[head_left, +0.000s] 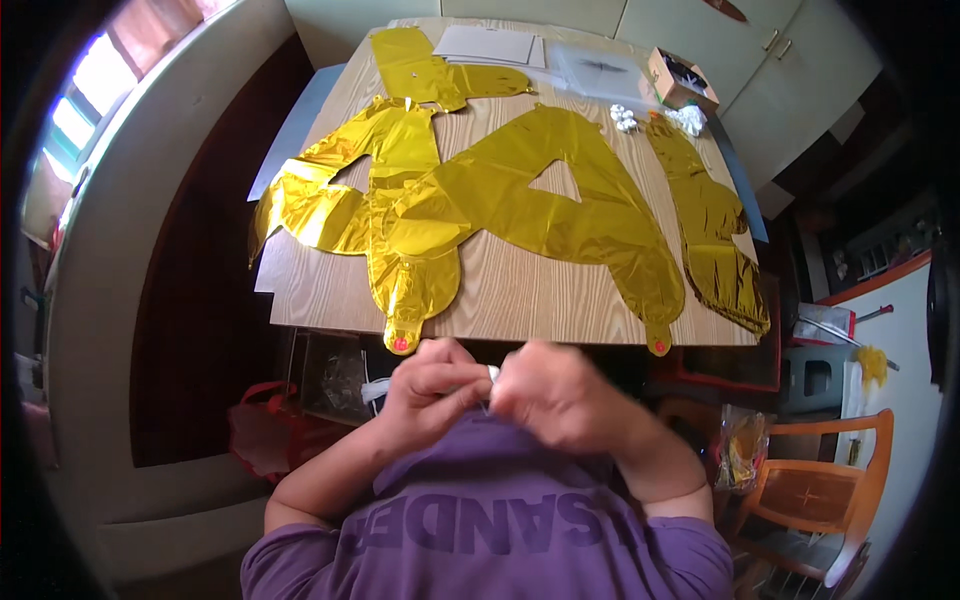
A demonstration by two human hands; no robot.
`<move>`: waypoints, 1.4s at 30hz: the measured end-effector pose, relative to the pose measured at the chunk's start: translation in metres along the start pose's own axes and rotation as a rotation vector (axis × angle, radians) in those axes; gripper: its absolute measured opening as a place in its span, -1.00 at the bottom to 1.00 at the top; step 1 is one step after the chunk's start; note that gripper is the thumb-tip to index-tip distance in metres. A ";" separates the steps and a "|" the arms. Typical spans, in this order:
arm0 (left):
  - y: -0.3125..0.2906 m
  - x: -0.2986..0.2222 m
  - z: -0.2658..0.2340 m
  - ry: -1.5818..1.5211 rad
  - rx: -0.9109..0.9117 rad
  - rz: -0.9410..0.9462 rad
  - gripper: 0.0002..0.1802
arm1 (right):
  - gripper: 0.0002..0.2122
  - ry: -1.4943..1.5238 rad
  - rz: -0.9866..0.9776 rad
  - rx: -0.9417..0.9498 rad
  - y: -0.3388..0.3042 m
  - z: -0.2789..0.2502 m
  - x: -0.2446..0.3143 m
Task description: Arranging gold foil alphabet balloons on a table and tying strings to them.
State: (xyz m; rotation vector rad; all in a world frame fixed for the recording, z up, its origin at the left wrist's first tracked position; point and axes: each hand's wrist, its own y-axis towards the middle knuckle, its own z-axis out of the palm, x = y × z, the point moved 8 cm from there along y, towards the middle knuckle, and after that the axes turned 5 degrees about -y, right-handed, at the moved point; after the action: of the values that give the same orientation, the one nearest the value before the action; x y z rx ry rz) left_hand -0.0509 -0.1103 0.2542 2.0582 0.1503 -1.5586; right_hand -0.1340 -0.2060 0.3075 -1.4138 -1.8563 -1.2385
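Observation:
Just off the table's near edge, in front of my chest, my two hands meet. My left hand [435, 393] is closed, its thumb and fingers pinching a small white piece [493, 374] whose kind I cannot make out. Against its other side my right hand [555, 397] is curled tight and slightly blurred; its fingers hide most of the piece. Beyond them a flat gold foil balloon shaped like a letter A [520, 205] lies on the table, overlapping another gold foil letter balloon [400, 150] at the left. Both have tabs with red marks overhanging the near edge.
More uninflated gold foil balloons lie at the far left [410, 65] and along the right side [705, 230] of the wooden table [540, 318]. White sheets [485, 44], a small box [683, 80] and white crumpled bits [624, 118] sit at the back. A wooden chair [810, 495] stands right.

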 end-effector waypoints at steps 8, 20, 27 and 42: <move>0.007 0.008 -0.012 -0.165 -0.147 -0.186 -0.88 | -0.91 -0.044 0.016 0.095 -0.012 0.022 -0.005; -0.001 0.002 0.012 -0.206 0.018 -0.110 -0.88 | -0.87 0.067 0.086 -0.061 -0.002 -0.012 0.006; 0.008 -0.002 -0.010 -0.195 -0.167 -0.163 -0.89 | -0.84 -0.124 0.036 0.099 -0.014 0.031 -0.012; -0.001 0.009 0.013 -0.494 -0.064 -0.245 -0.85 | -0.85 0.037 0.170 -0.145 0.007 -0.012 -0.032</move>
State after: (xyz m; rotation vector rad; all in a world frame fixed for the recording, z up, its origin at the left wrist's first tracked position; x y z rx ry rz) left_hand -0.0599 -0.1177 0.2435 1.5926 0.2688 -2.1313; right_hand -0.1181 -0.2317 0.2904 -1.5786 -1.6124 -1.3253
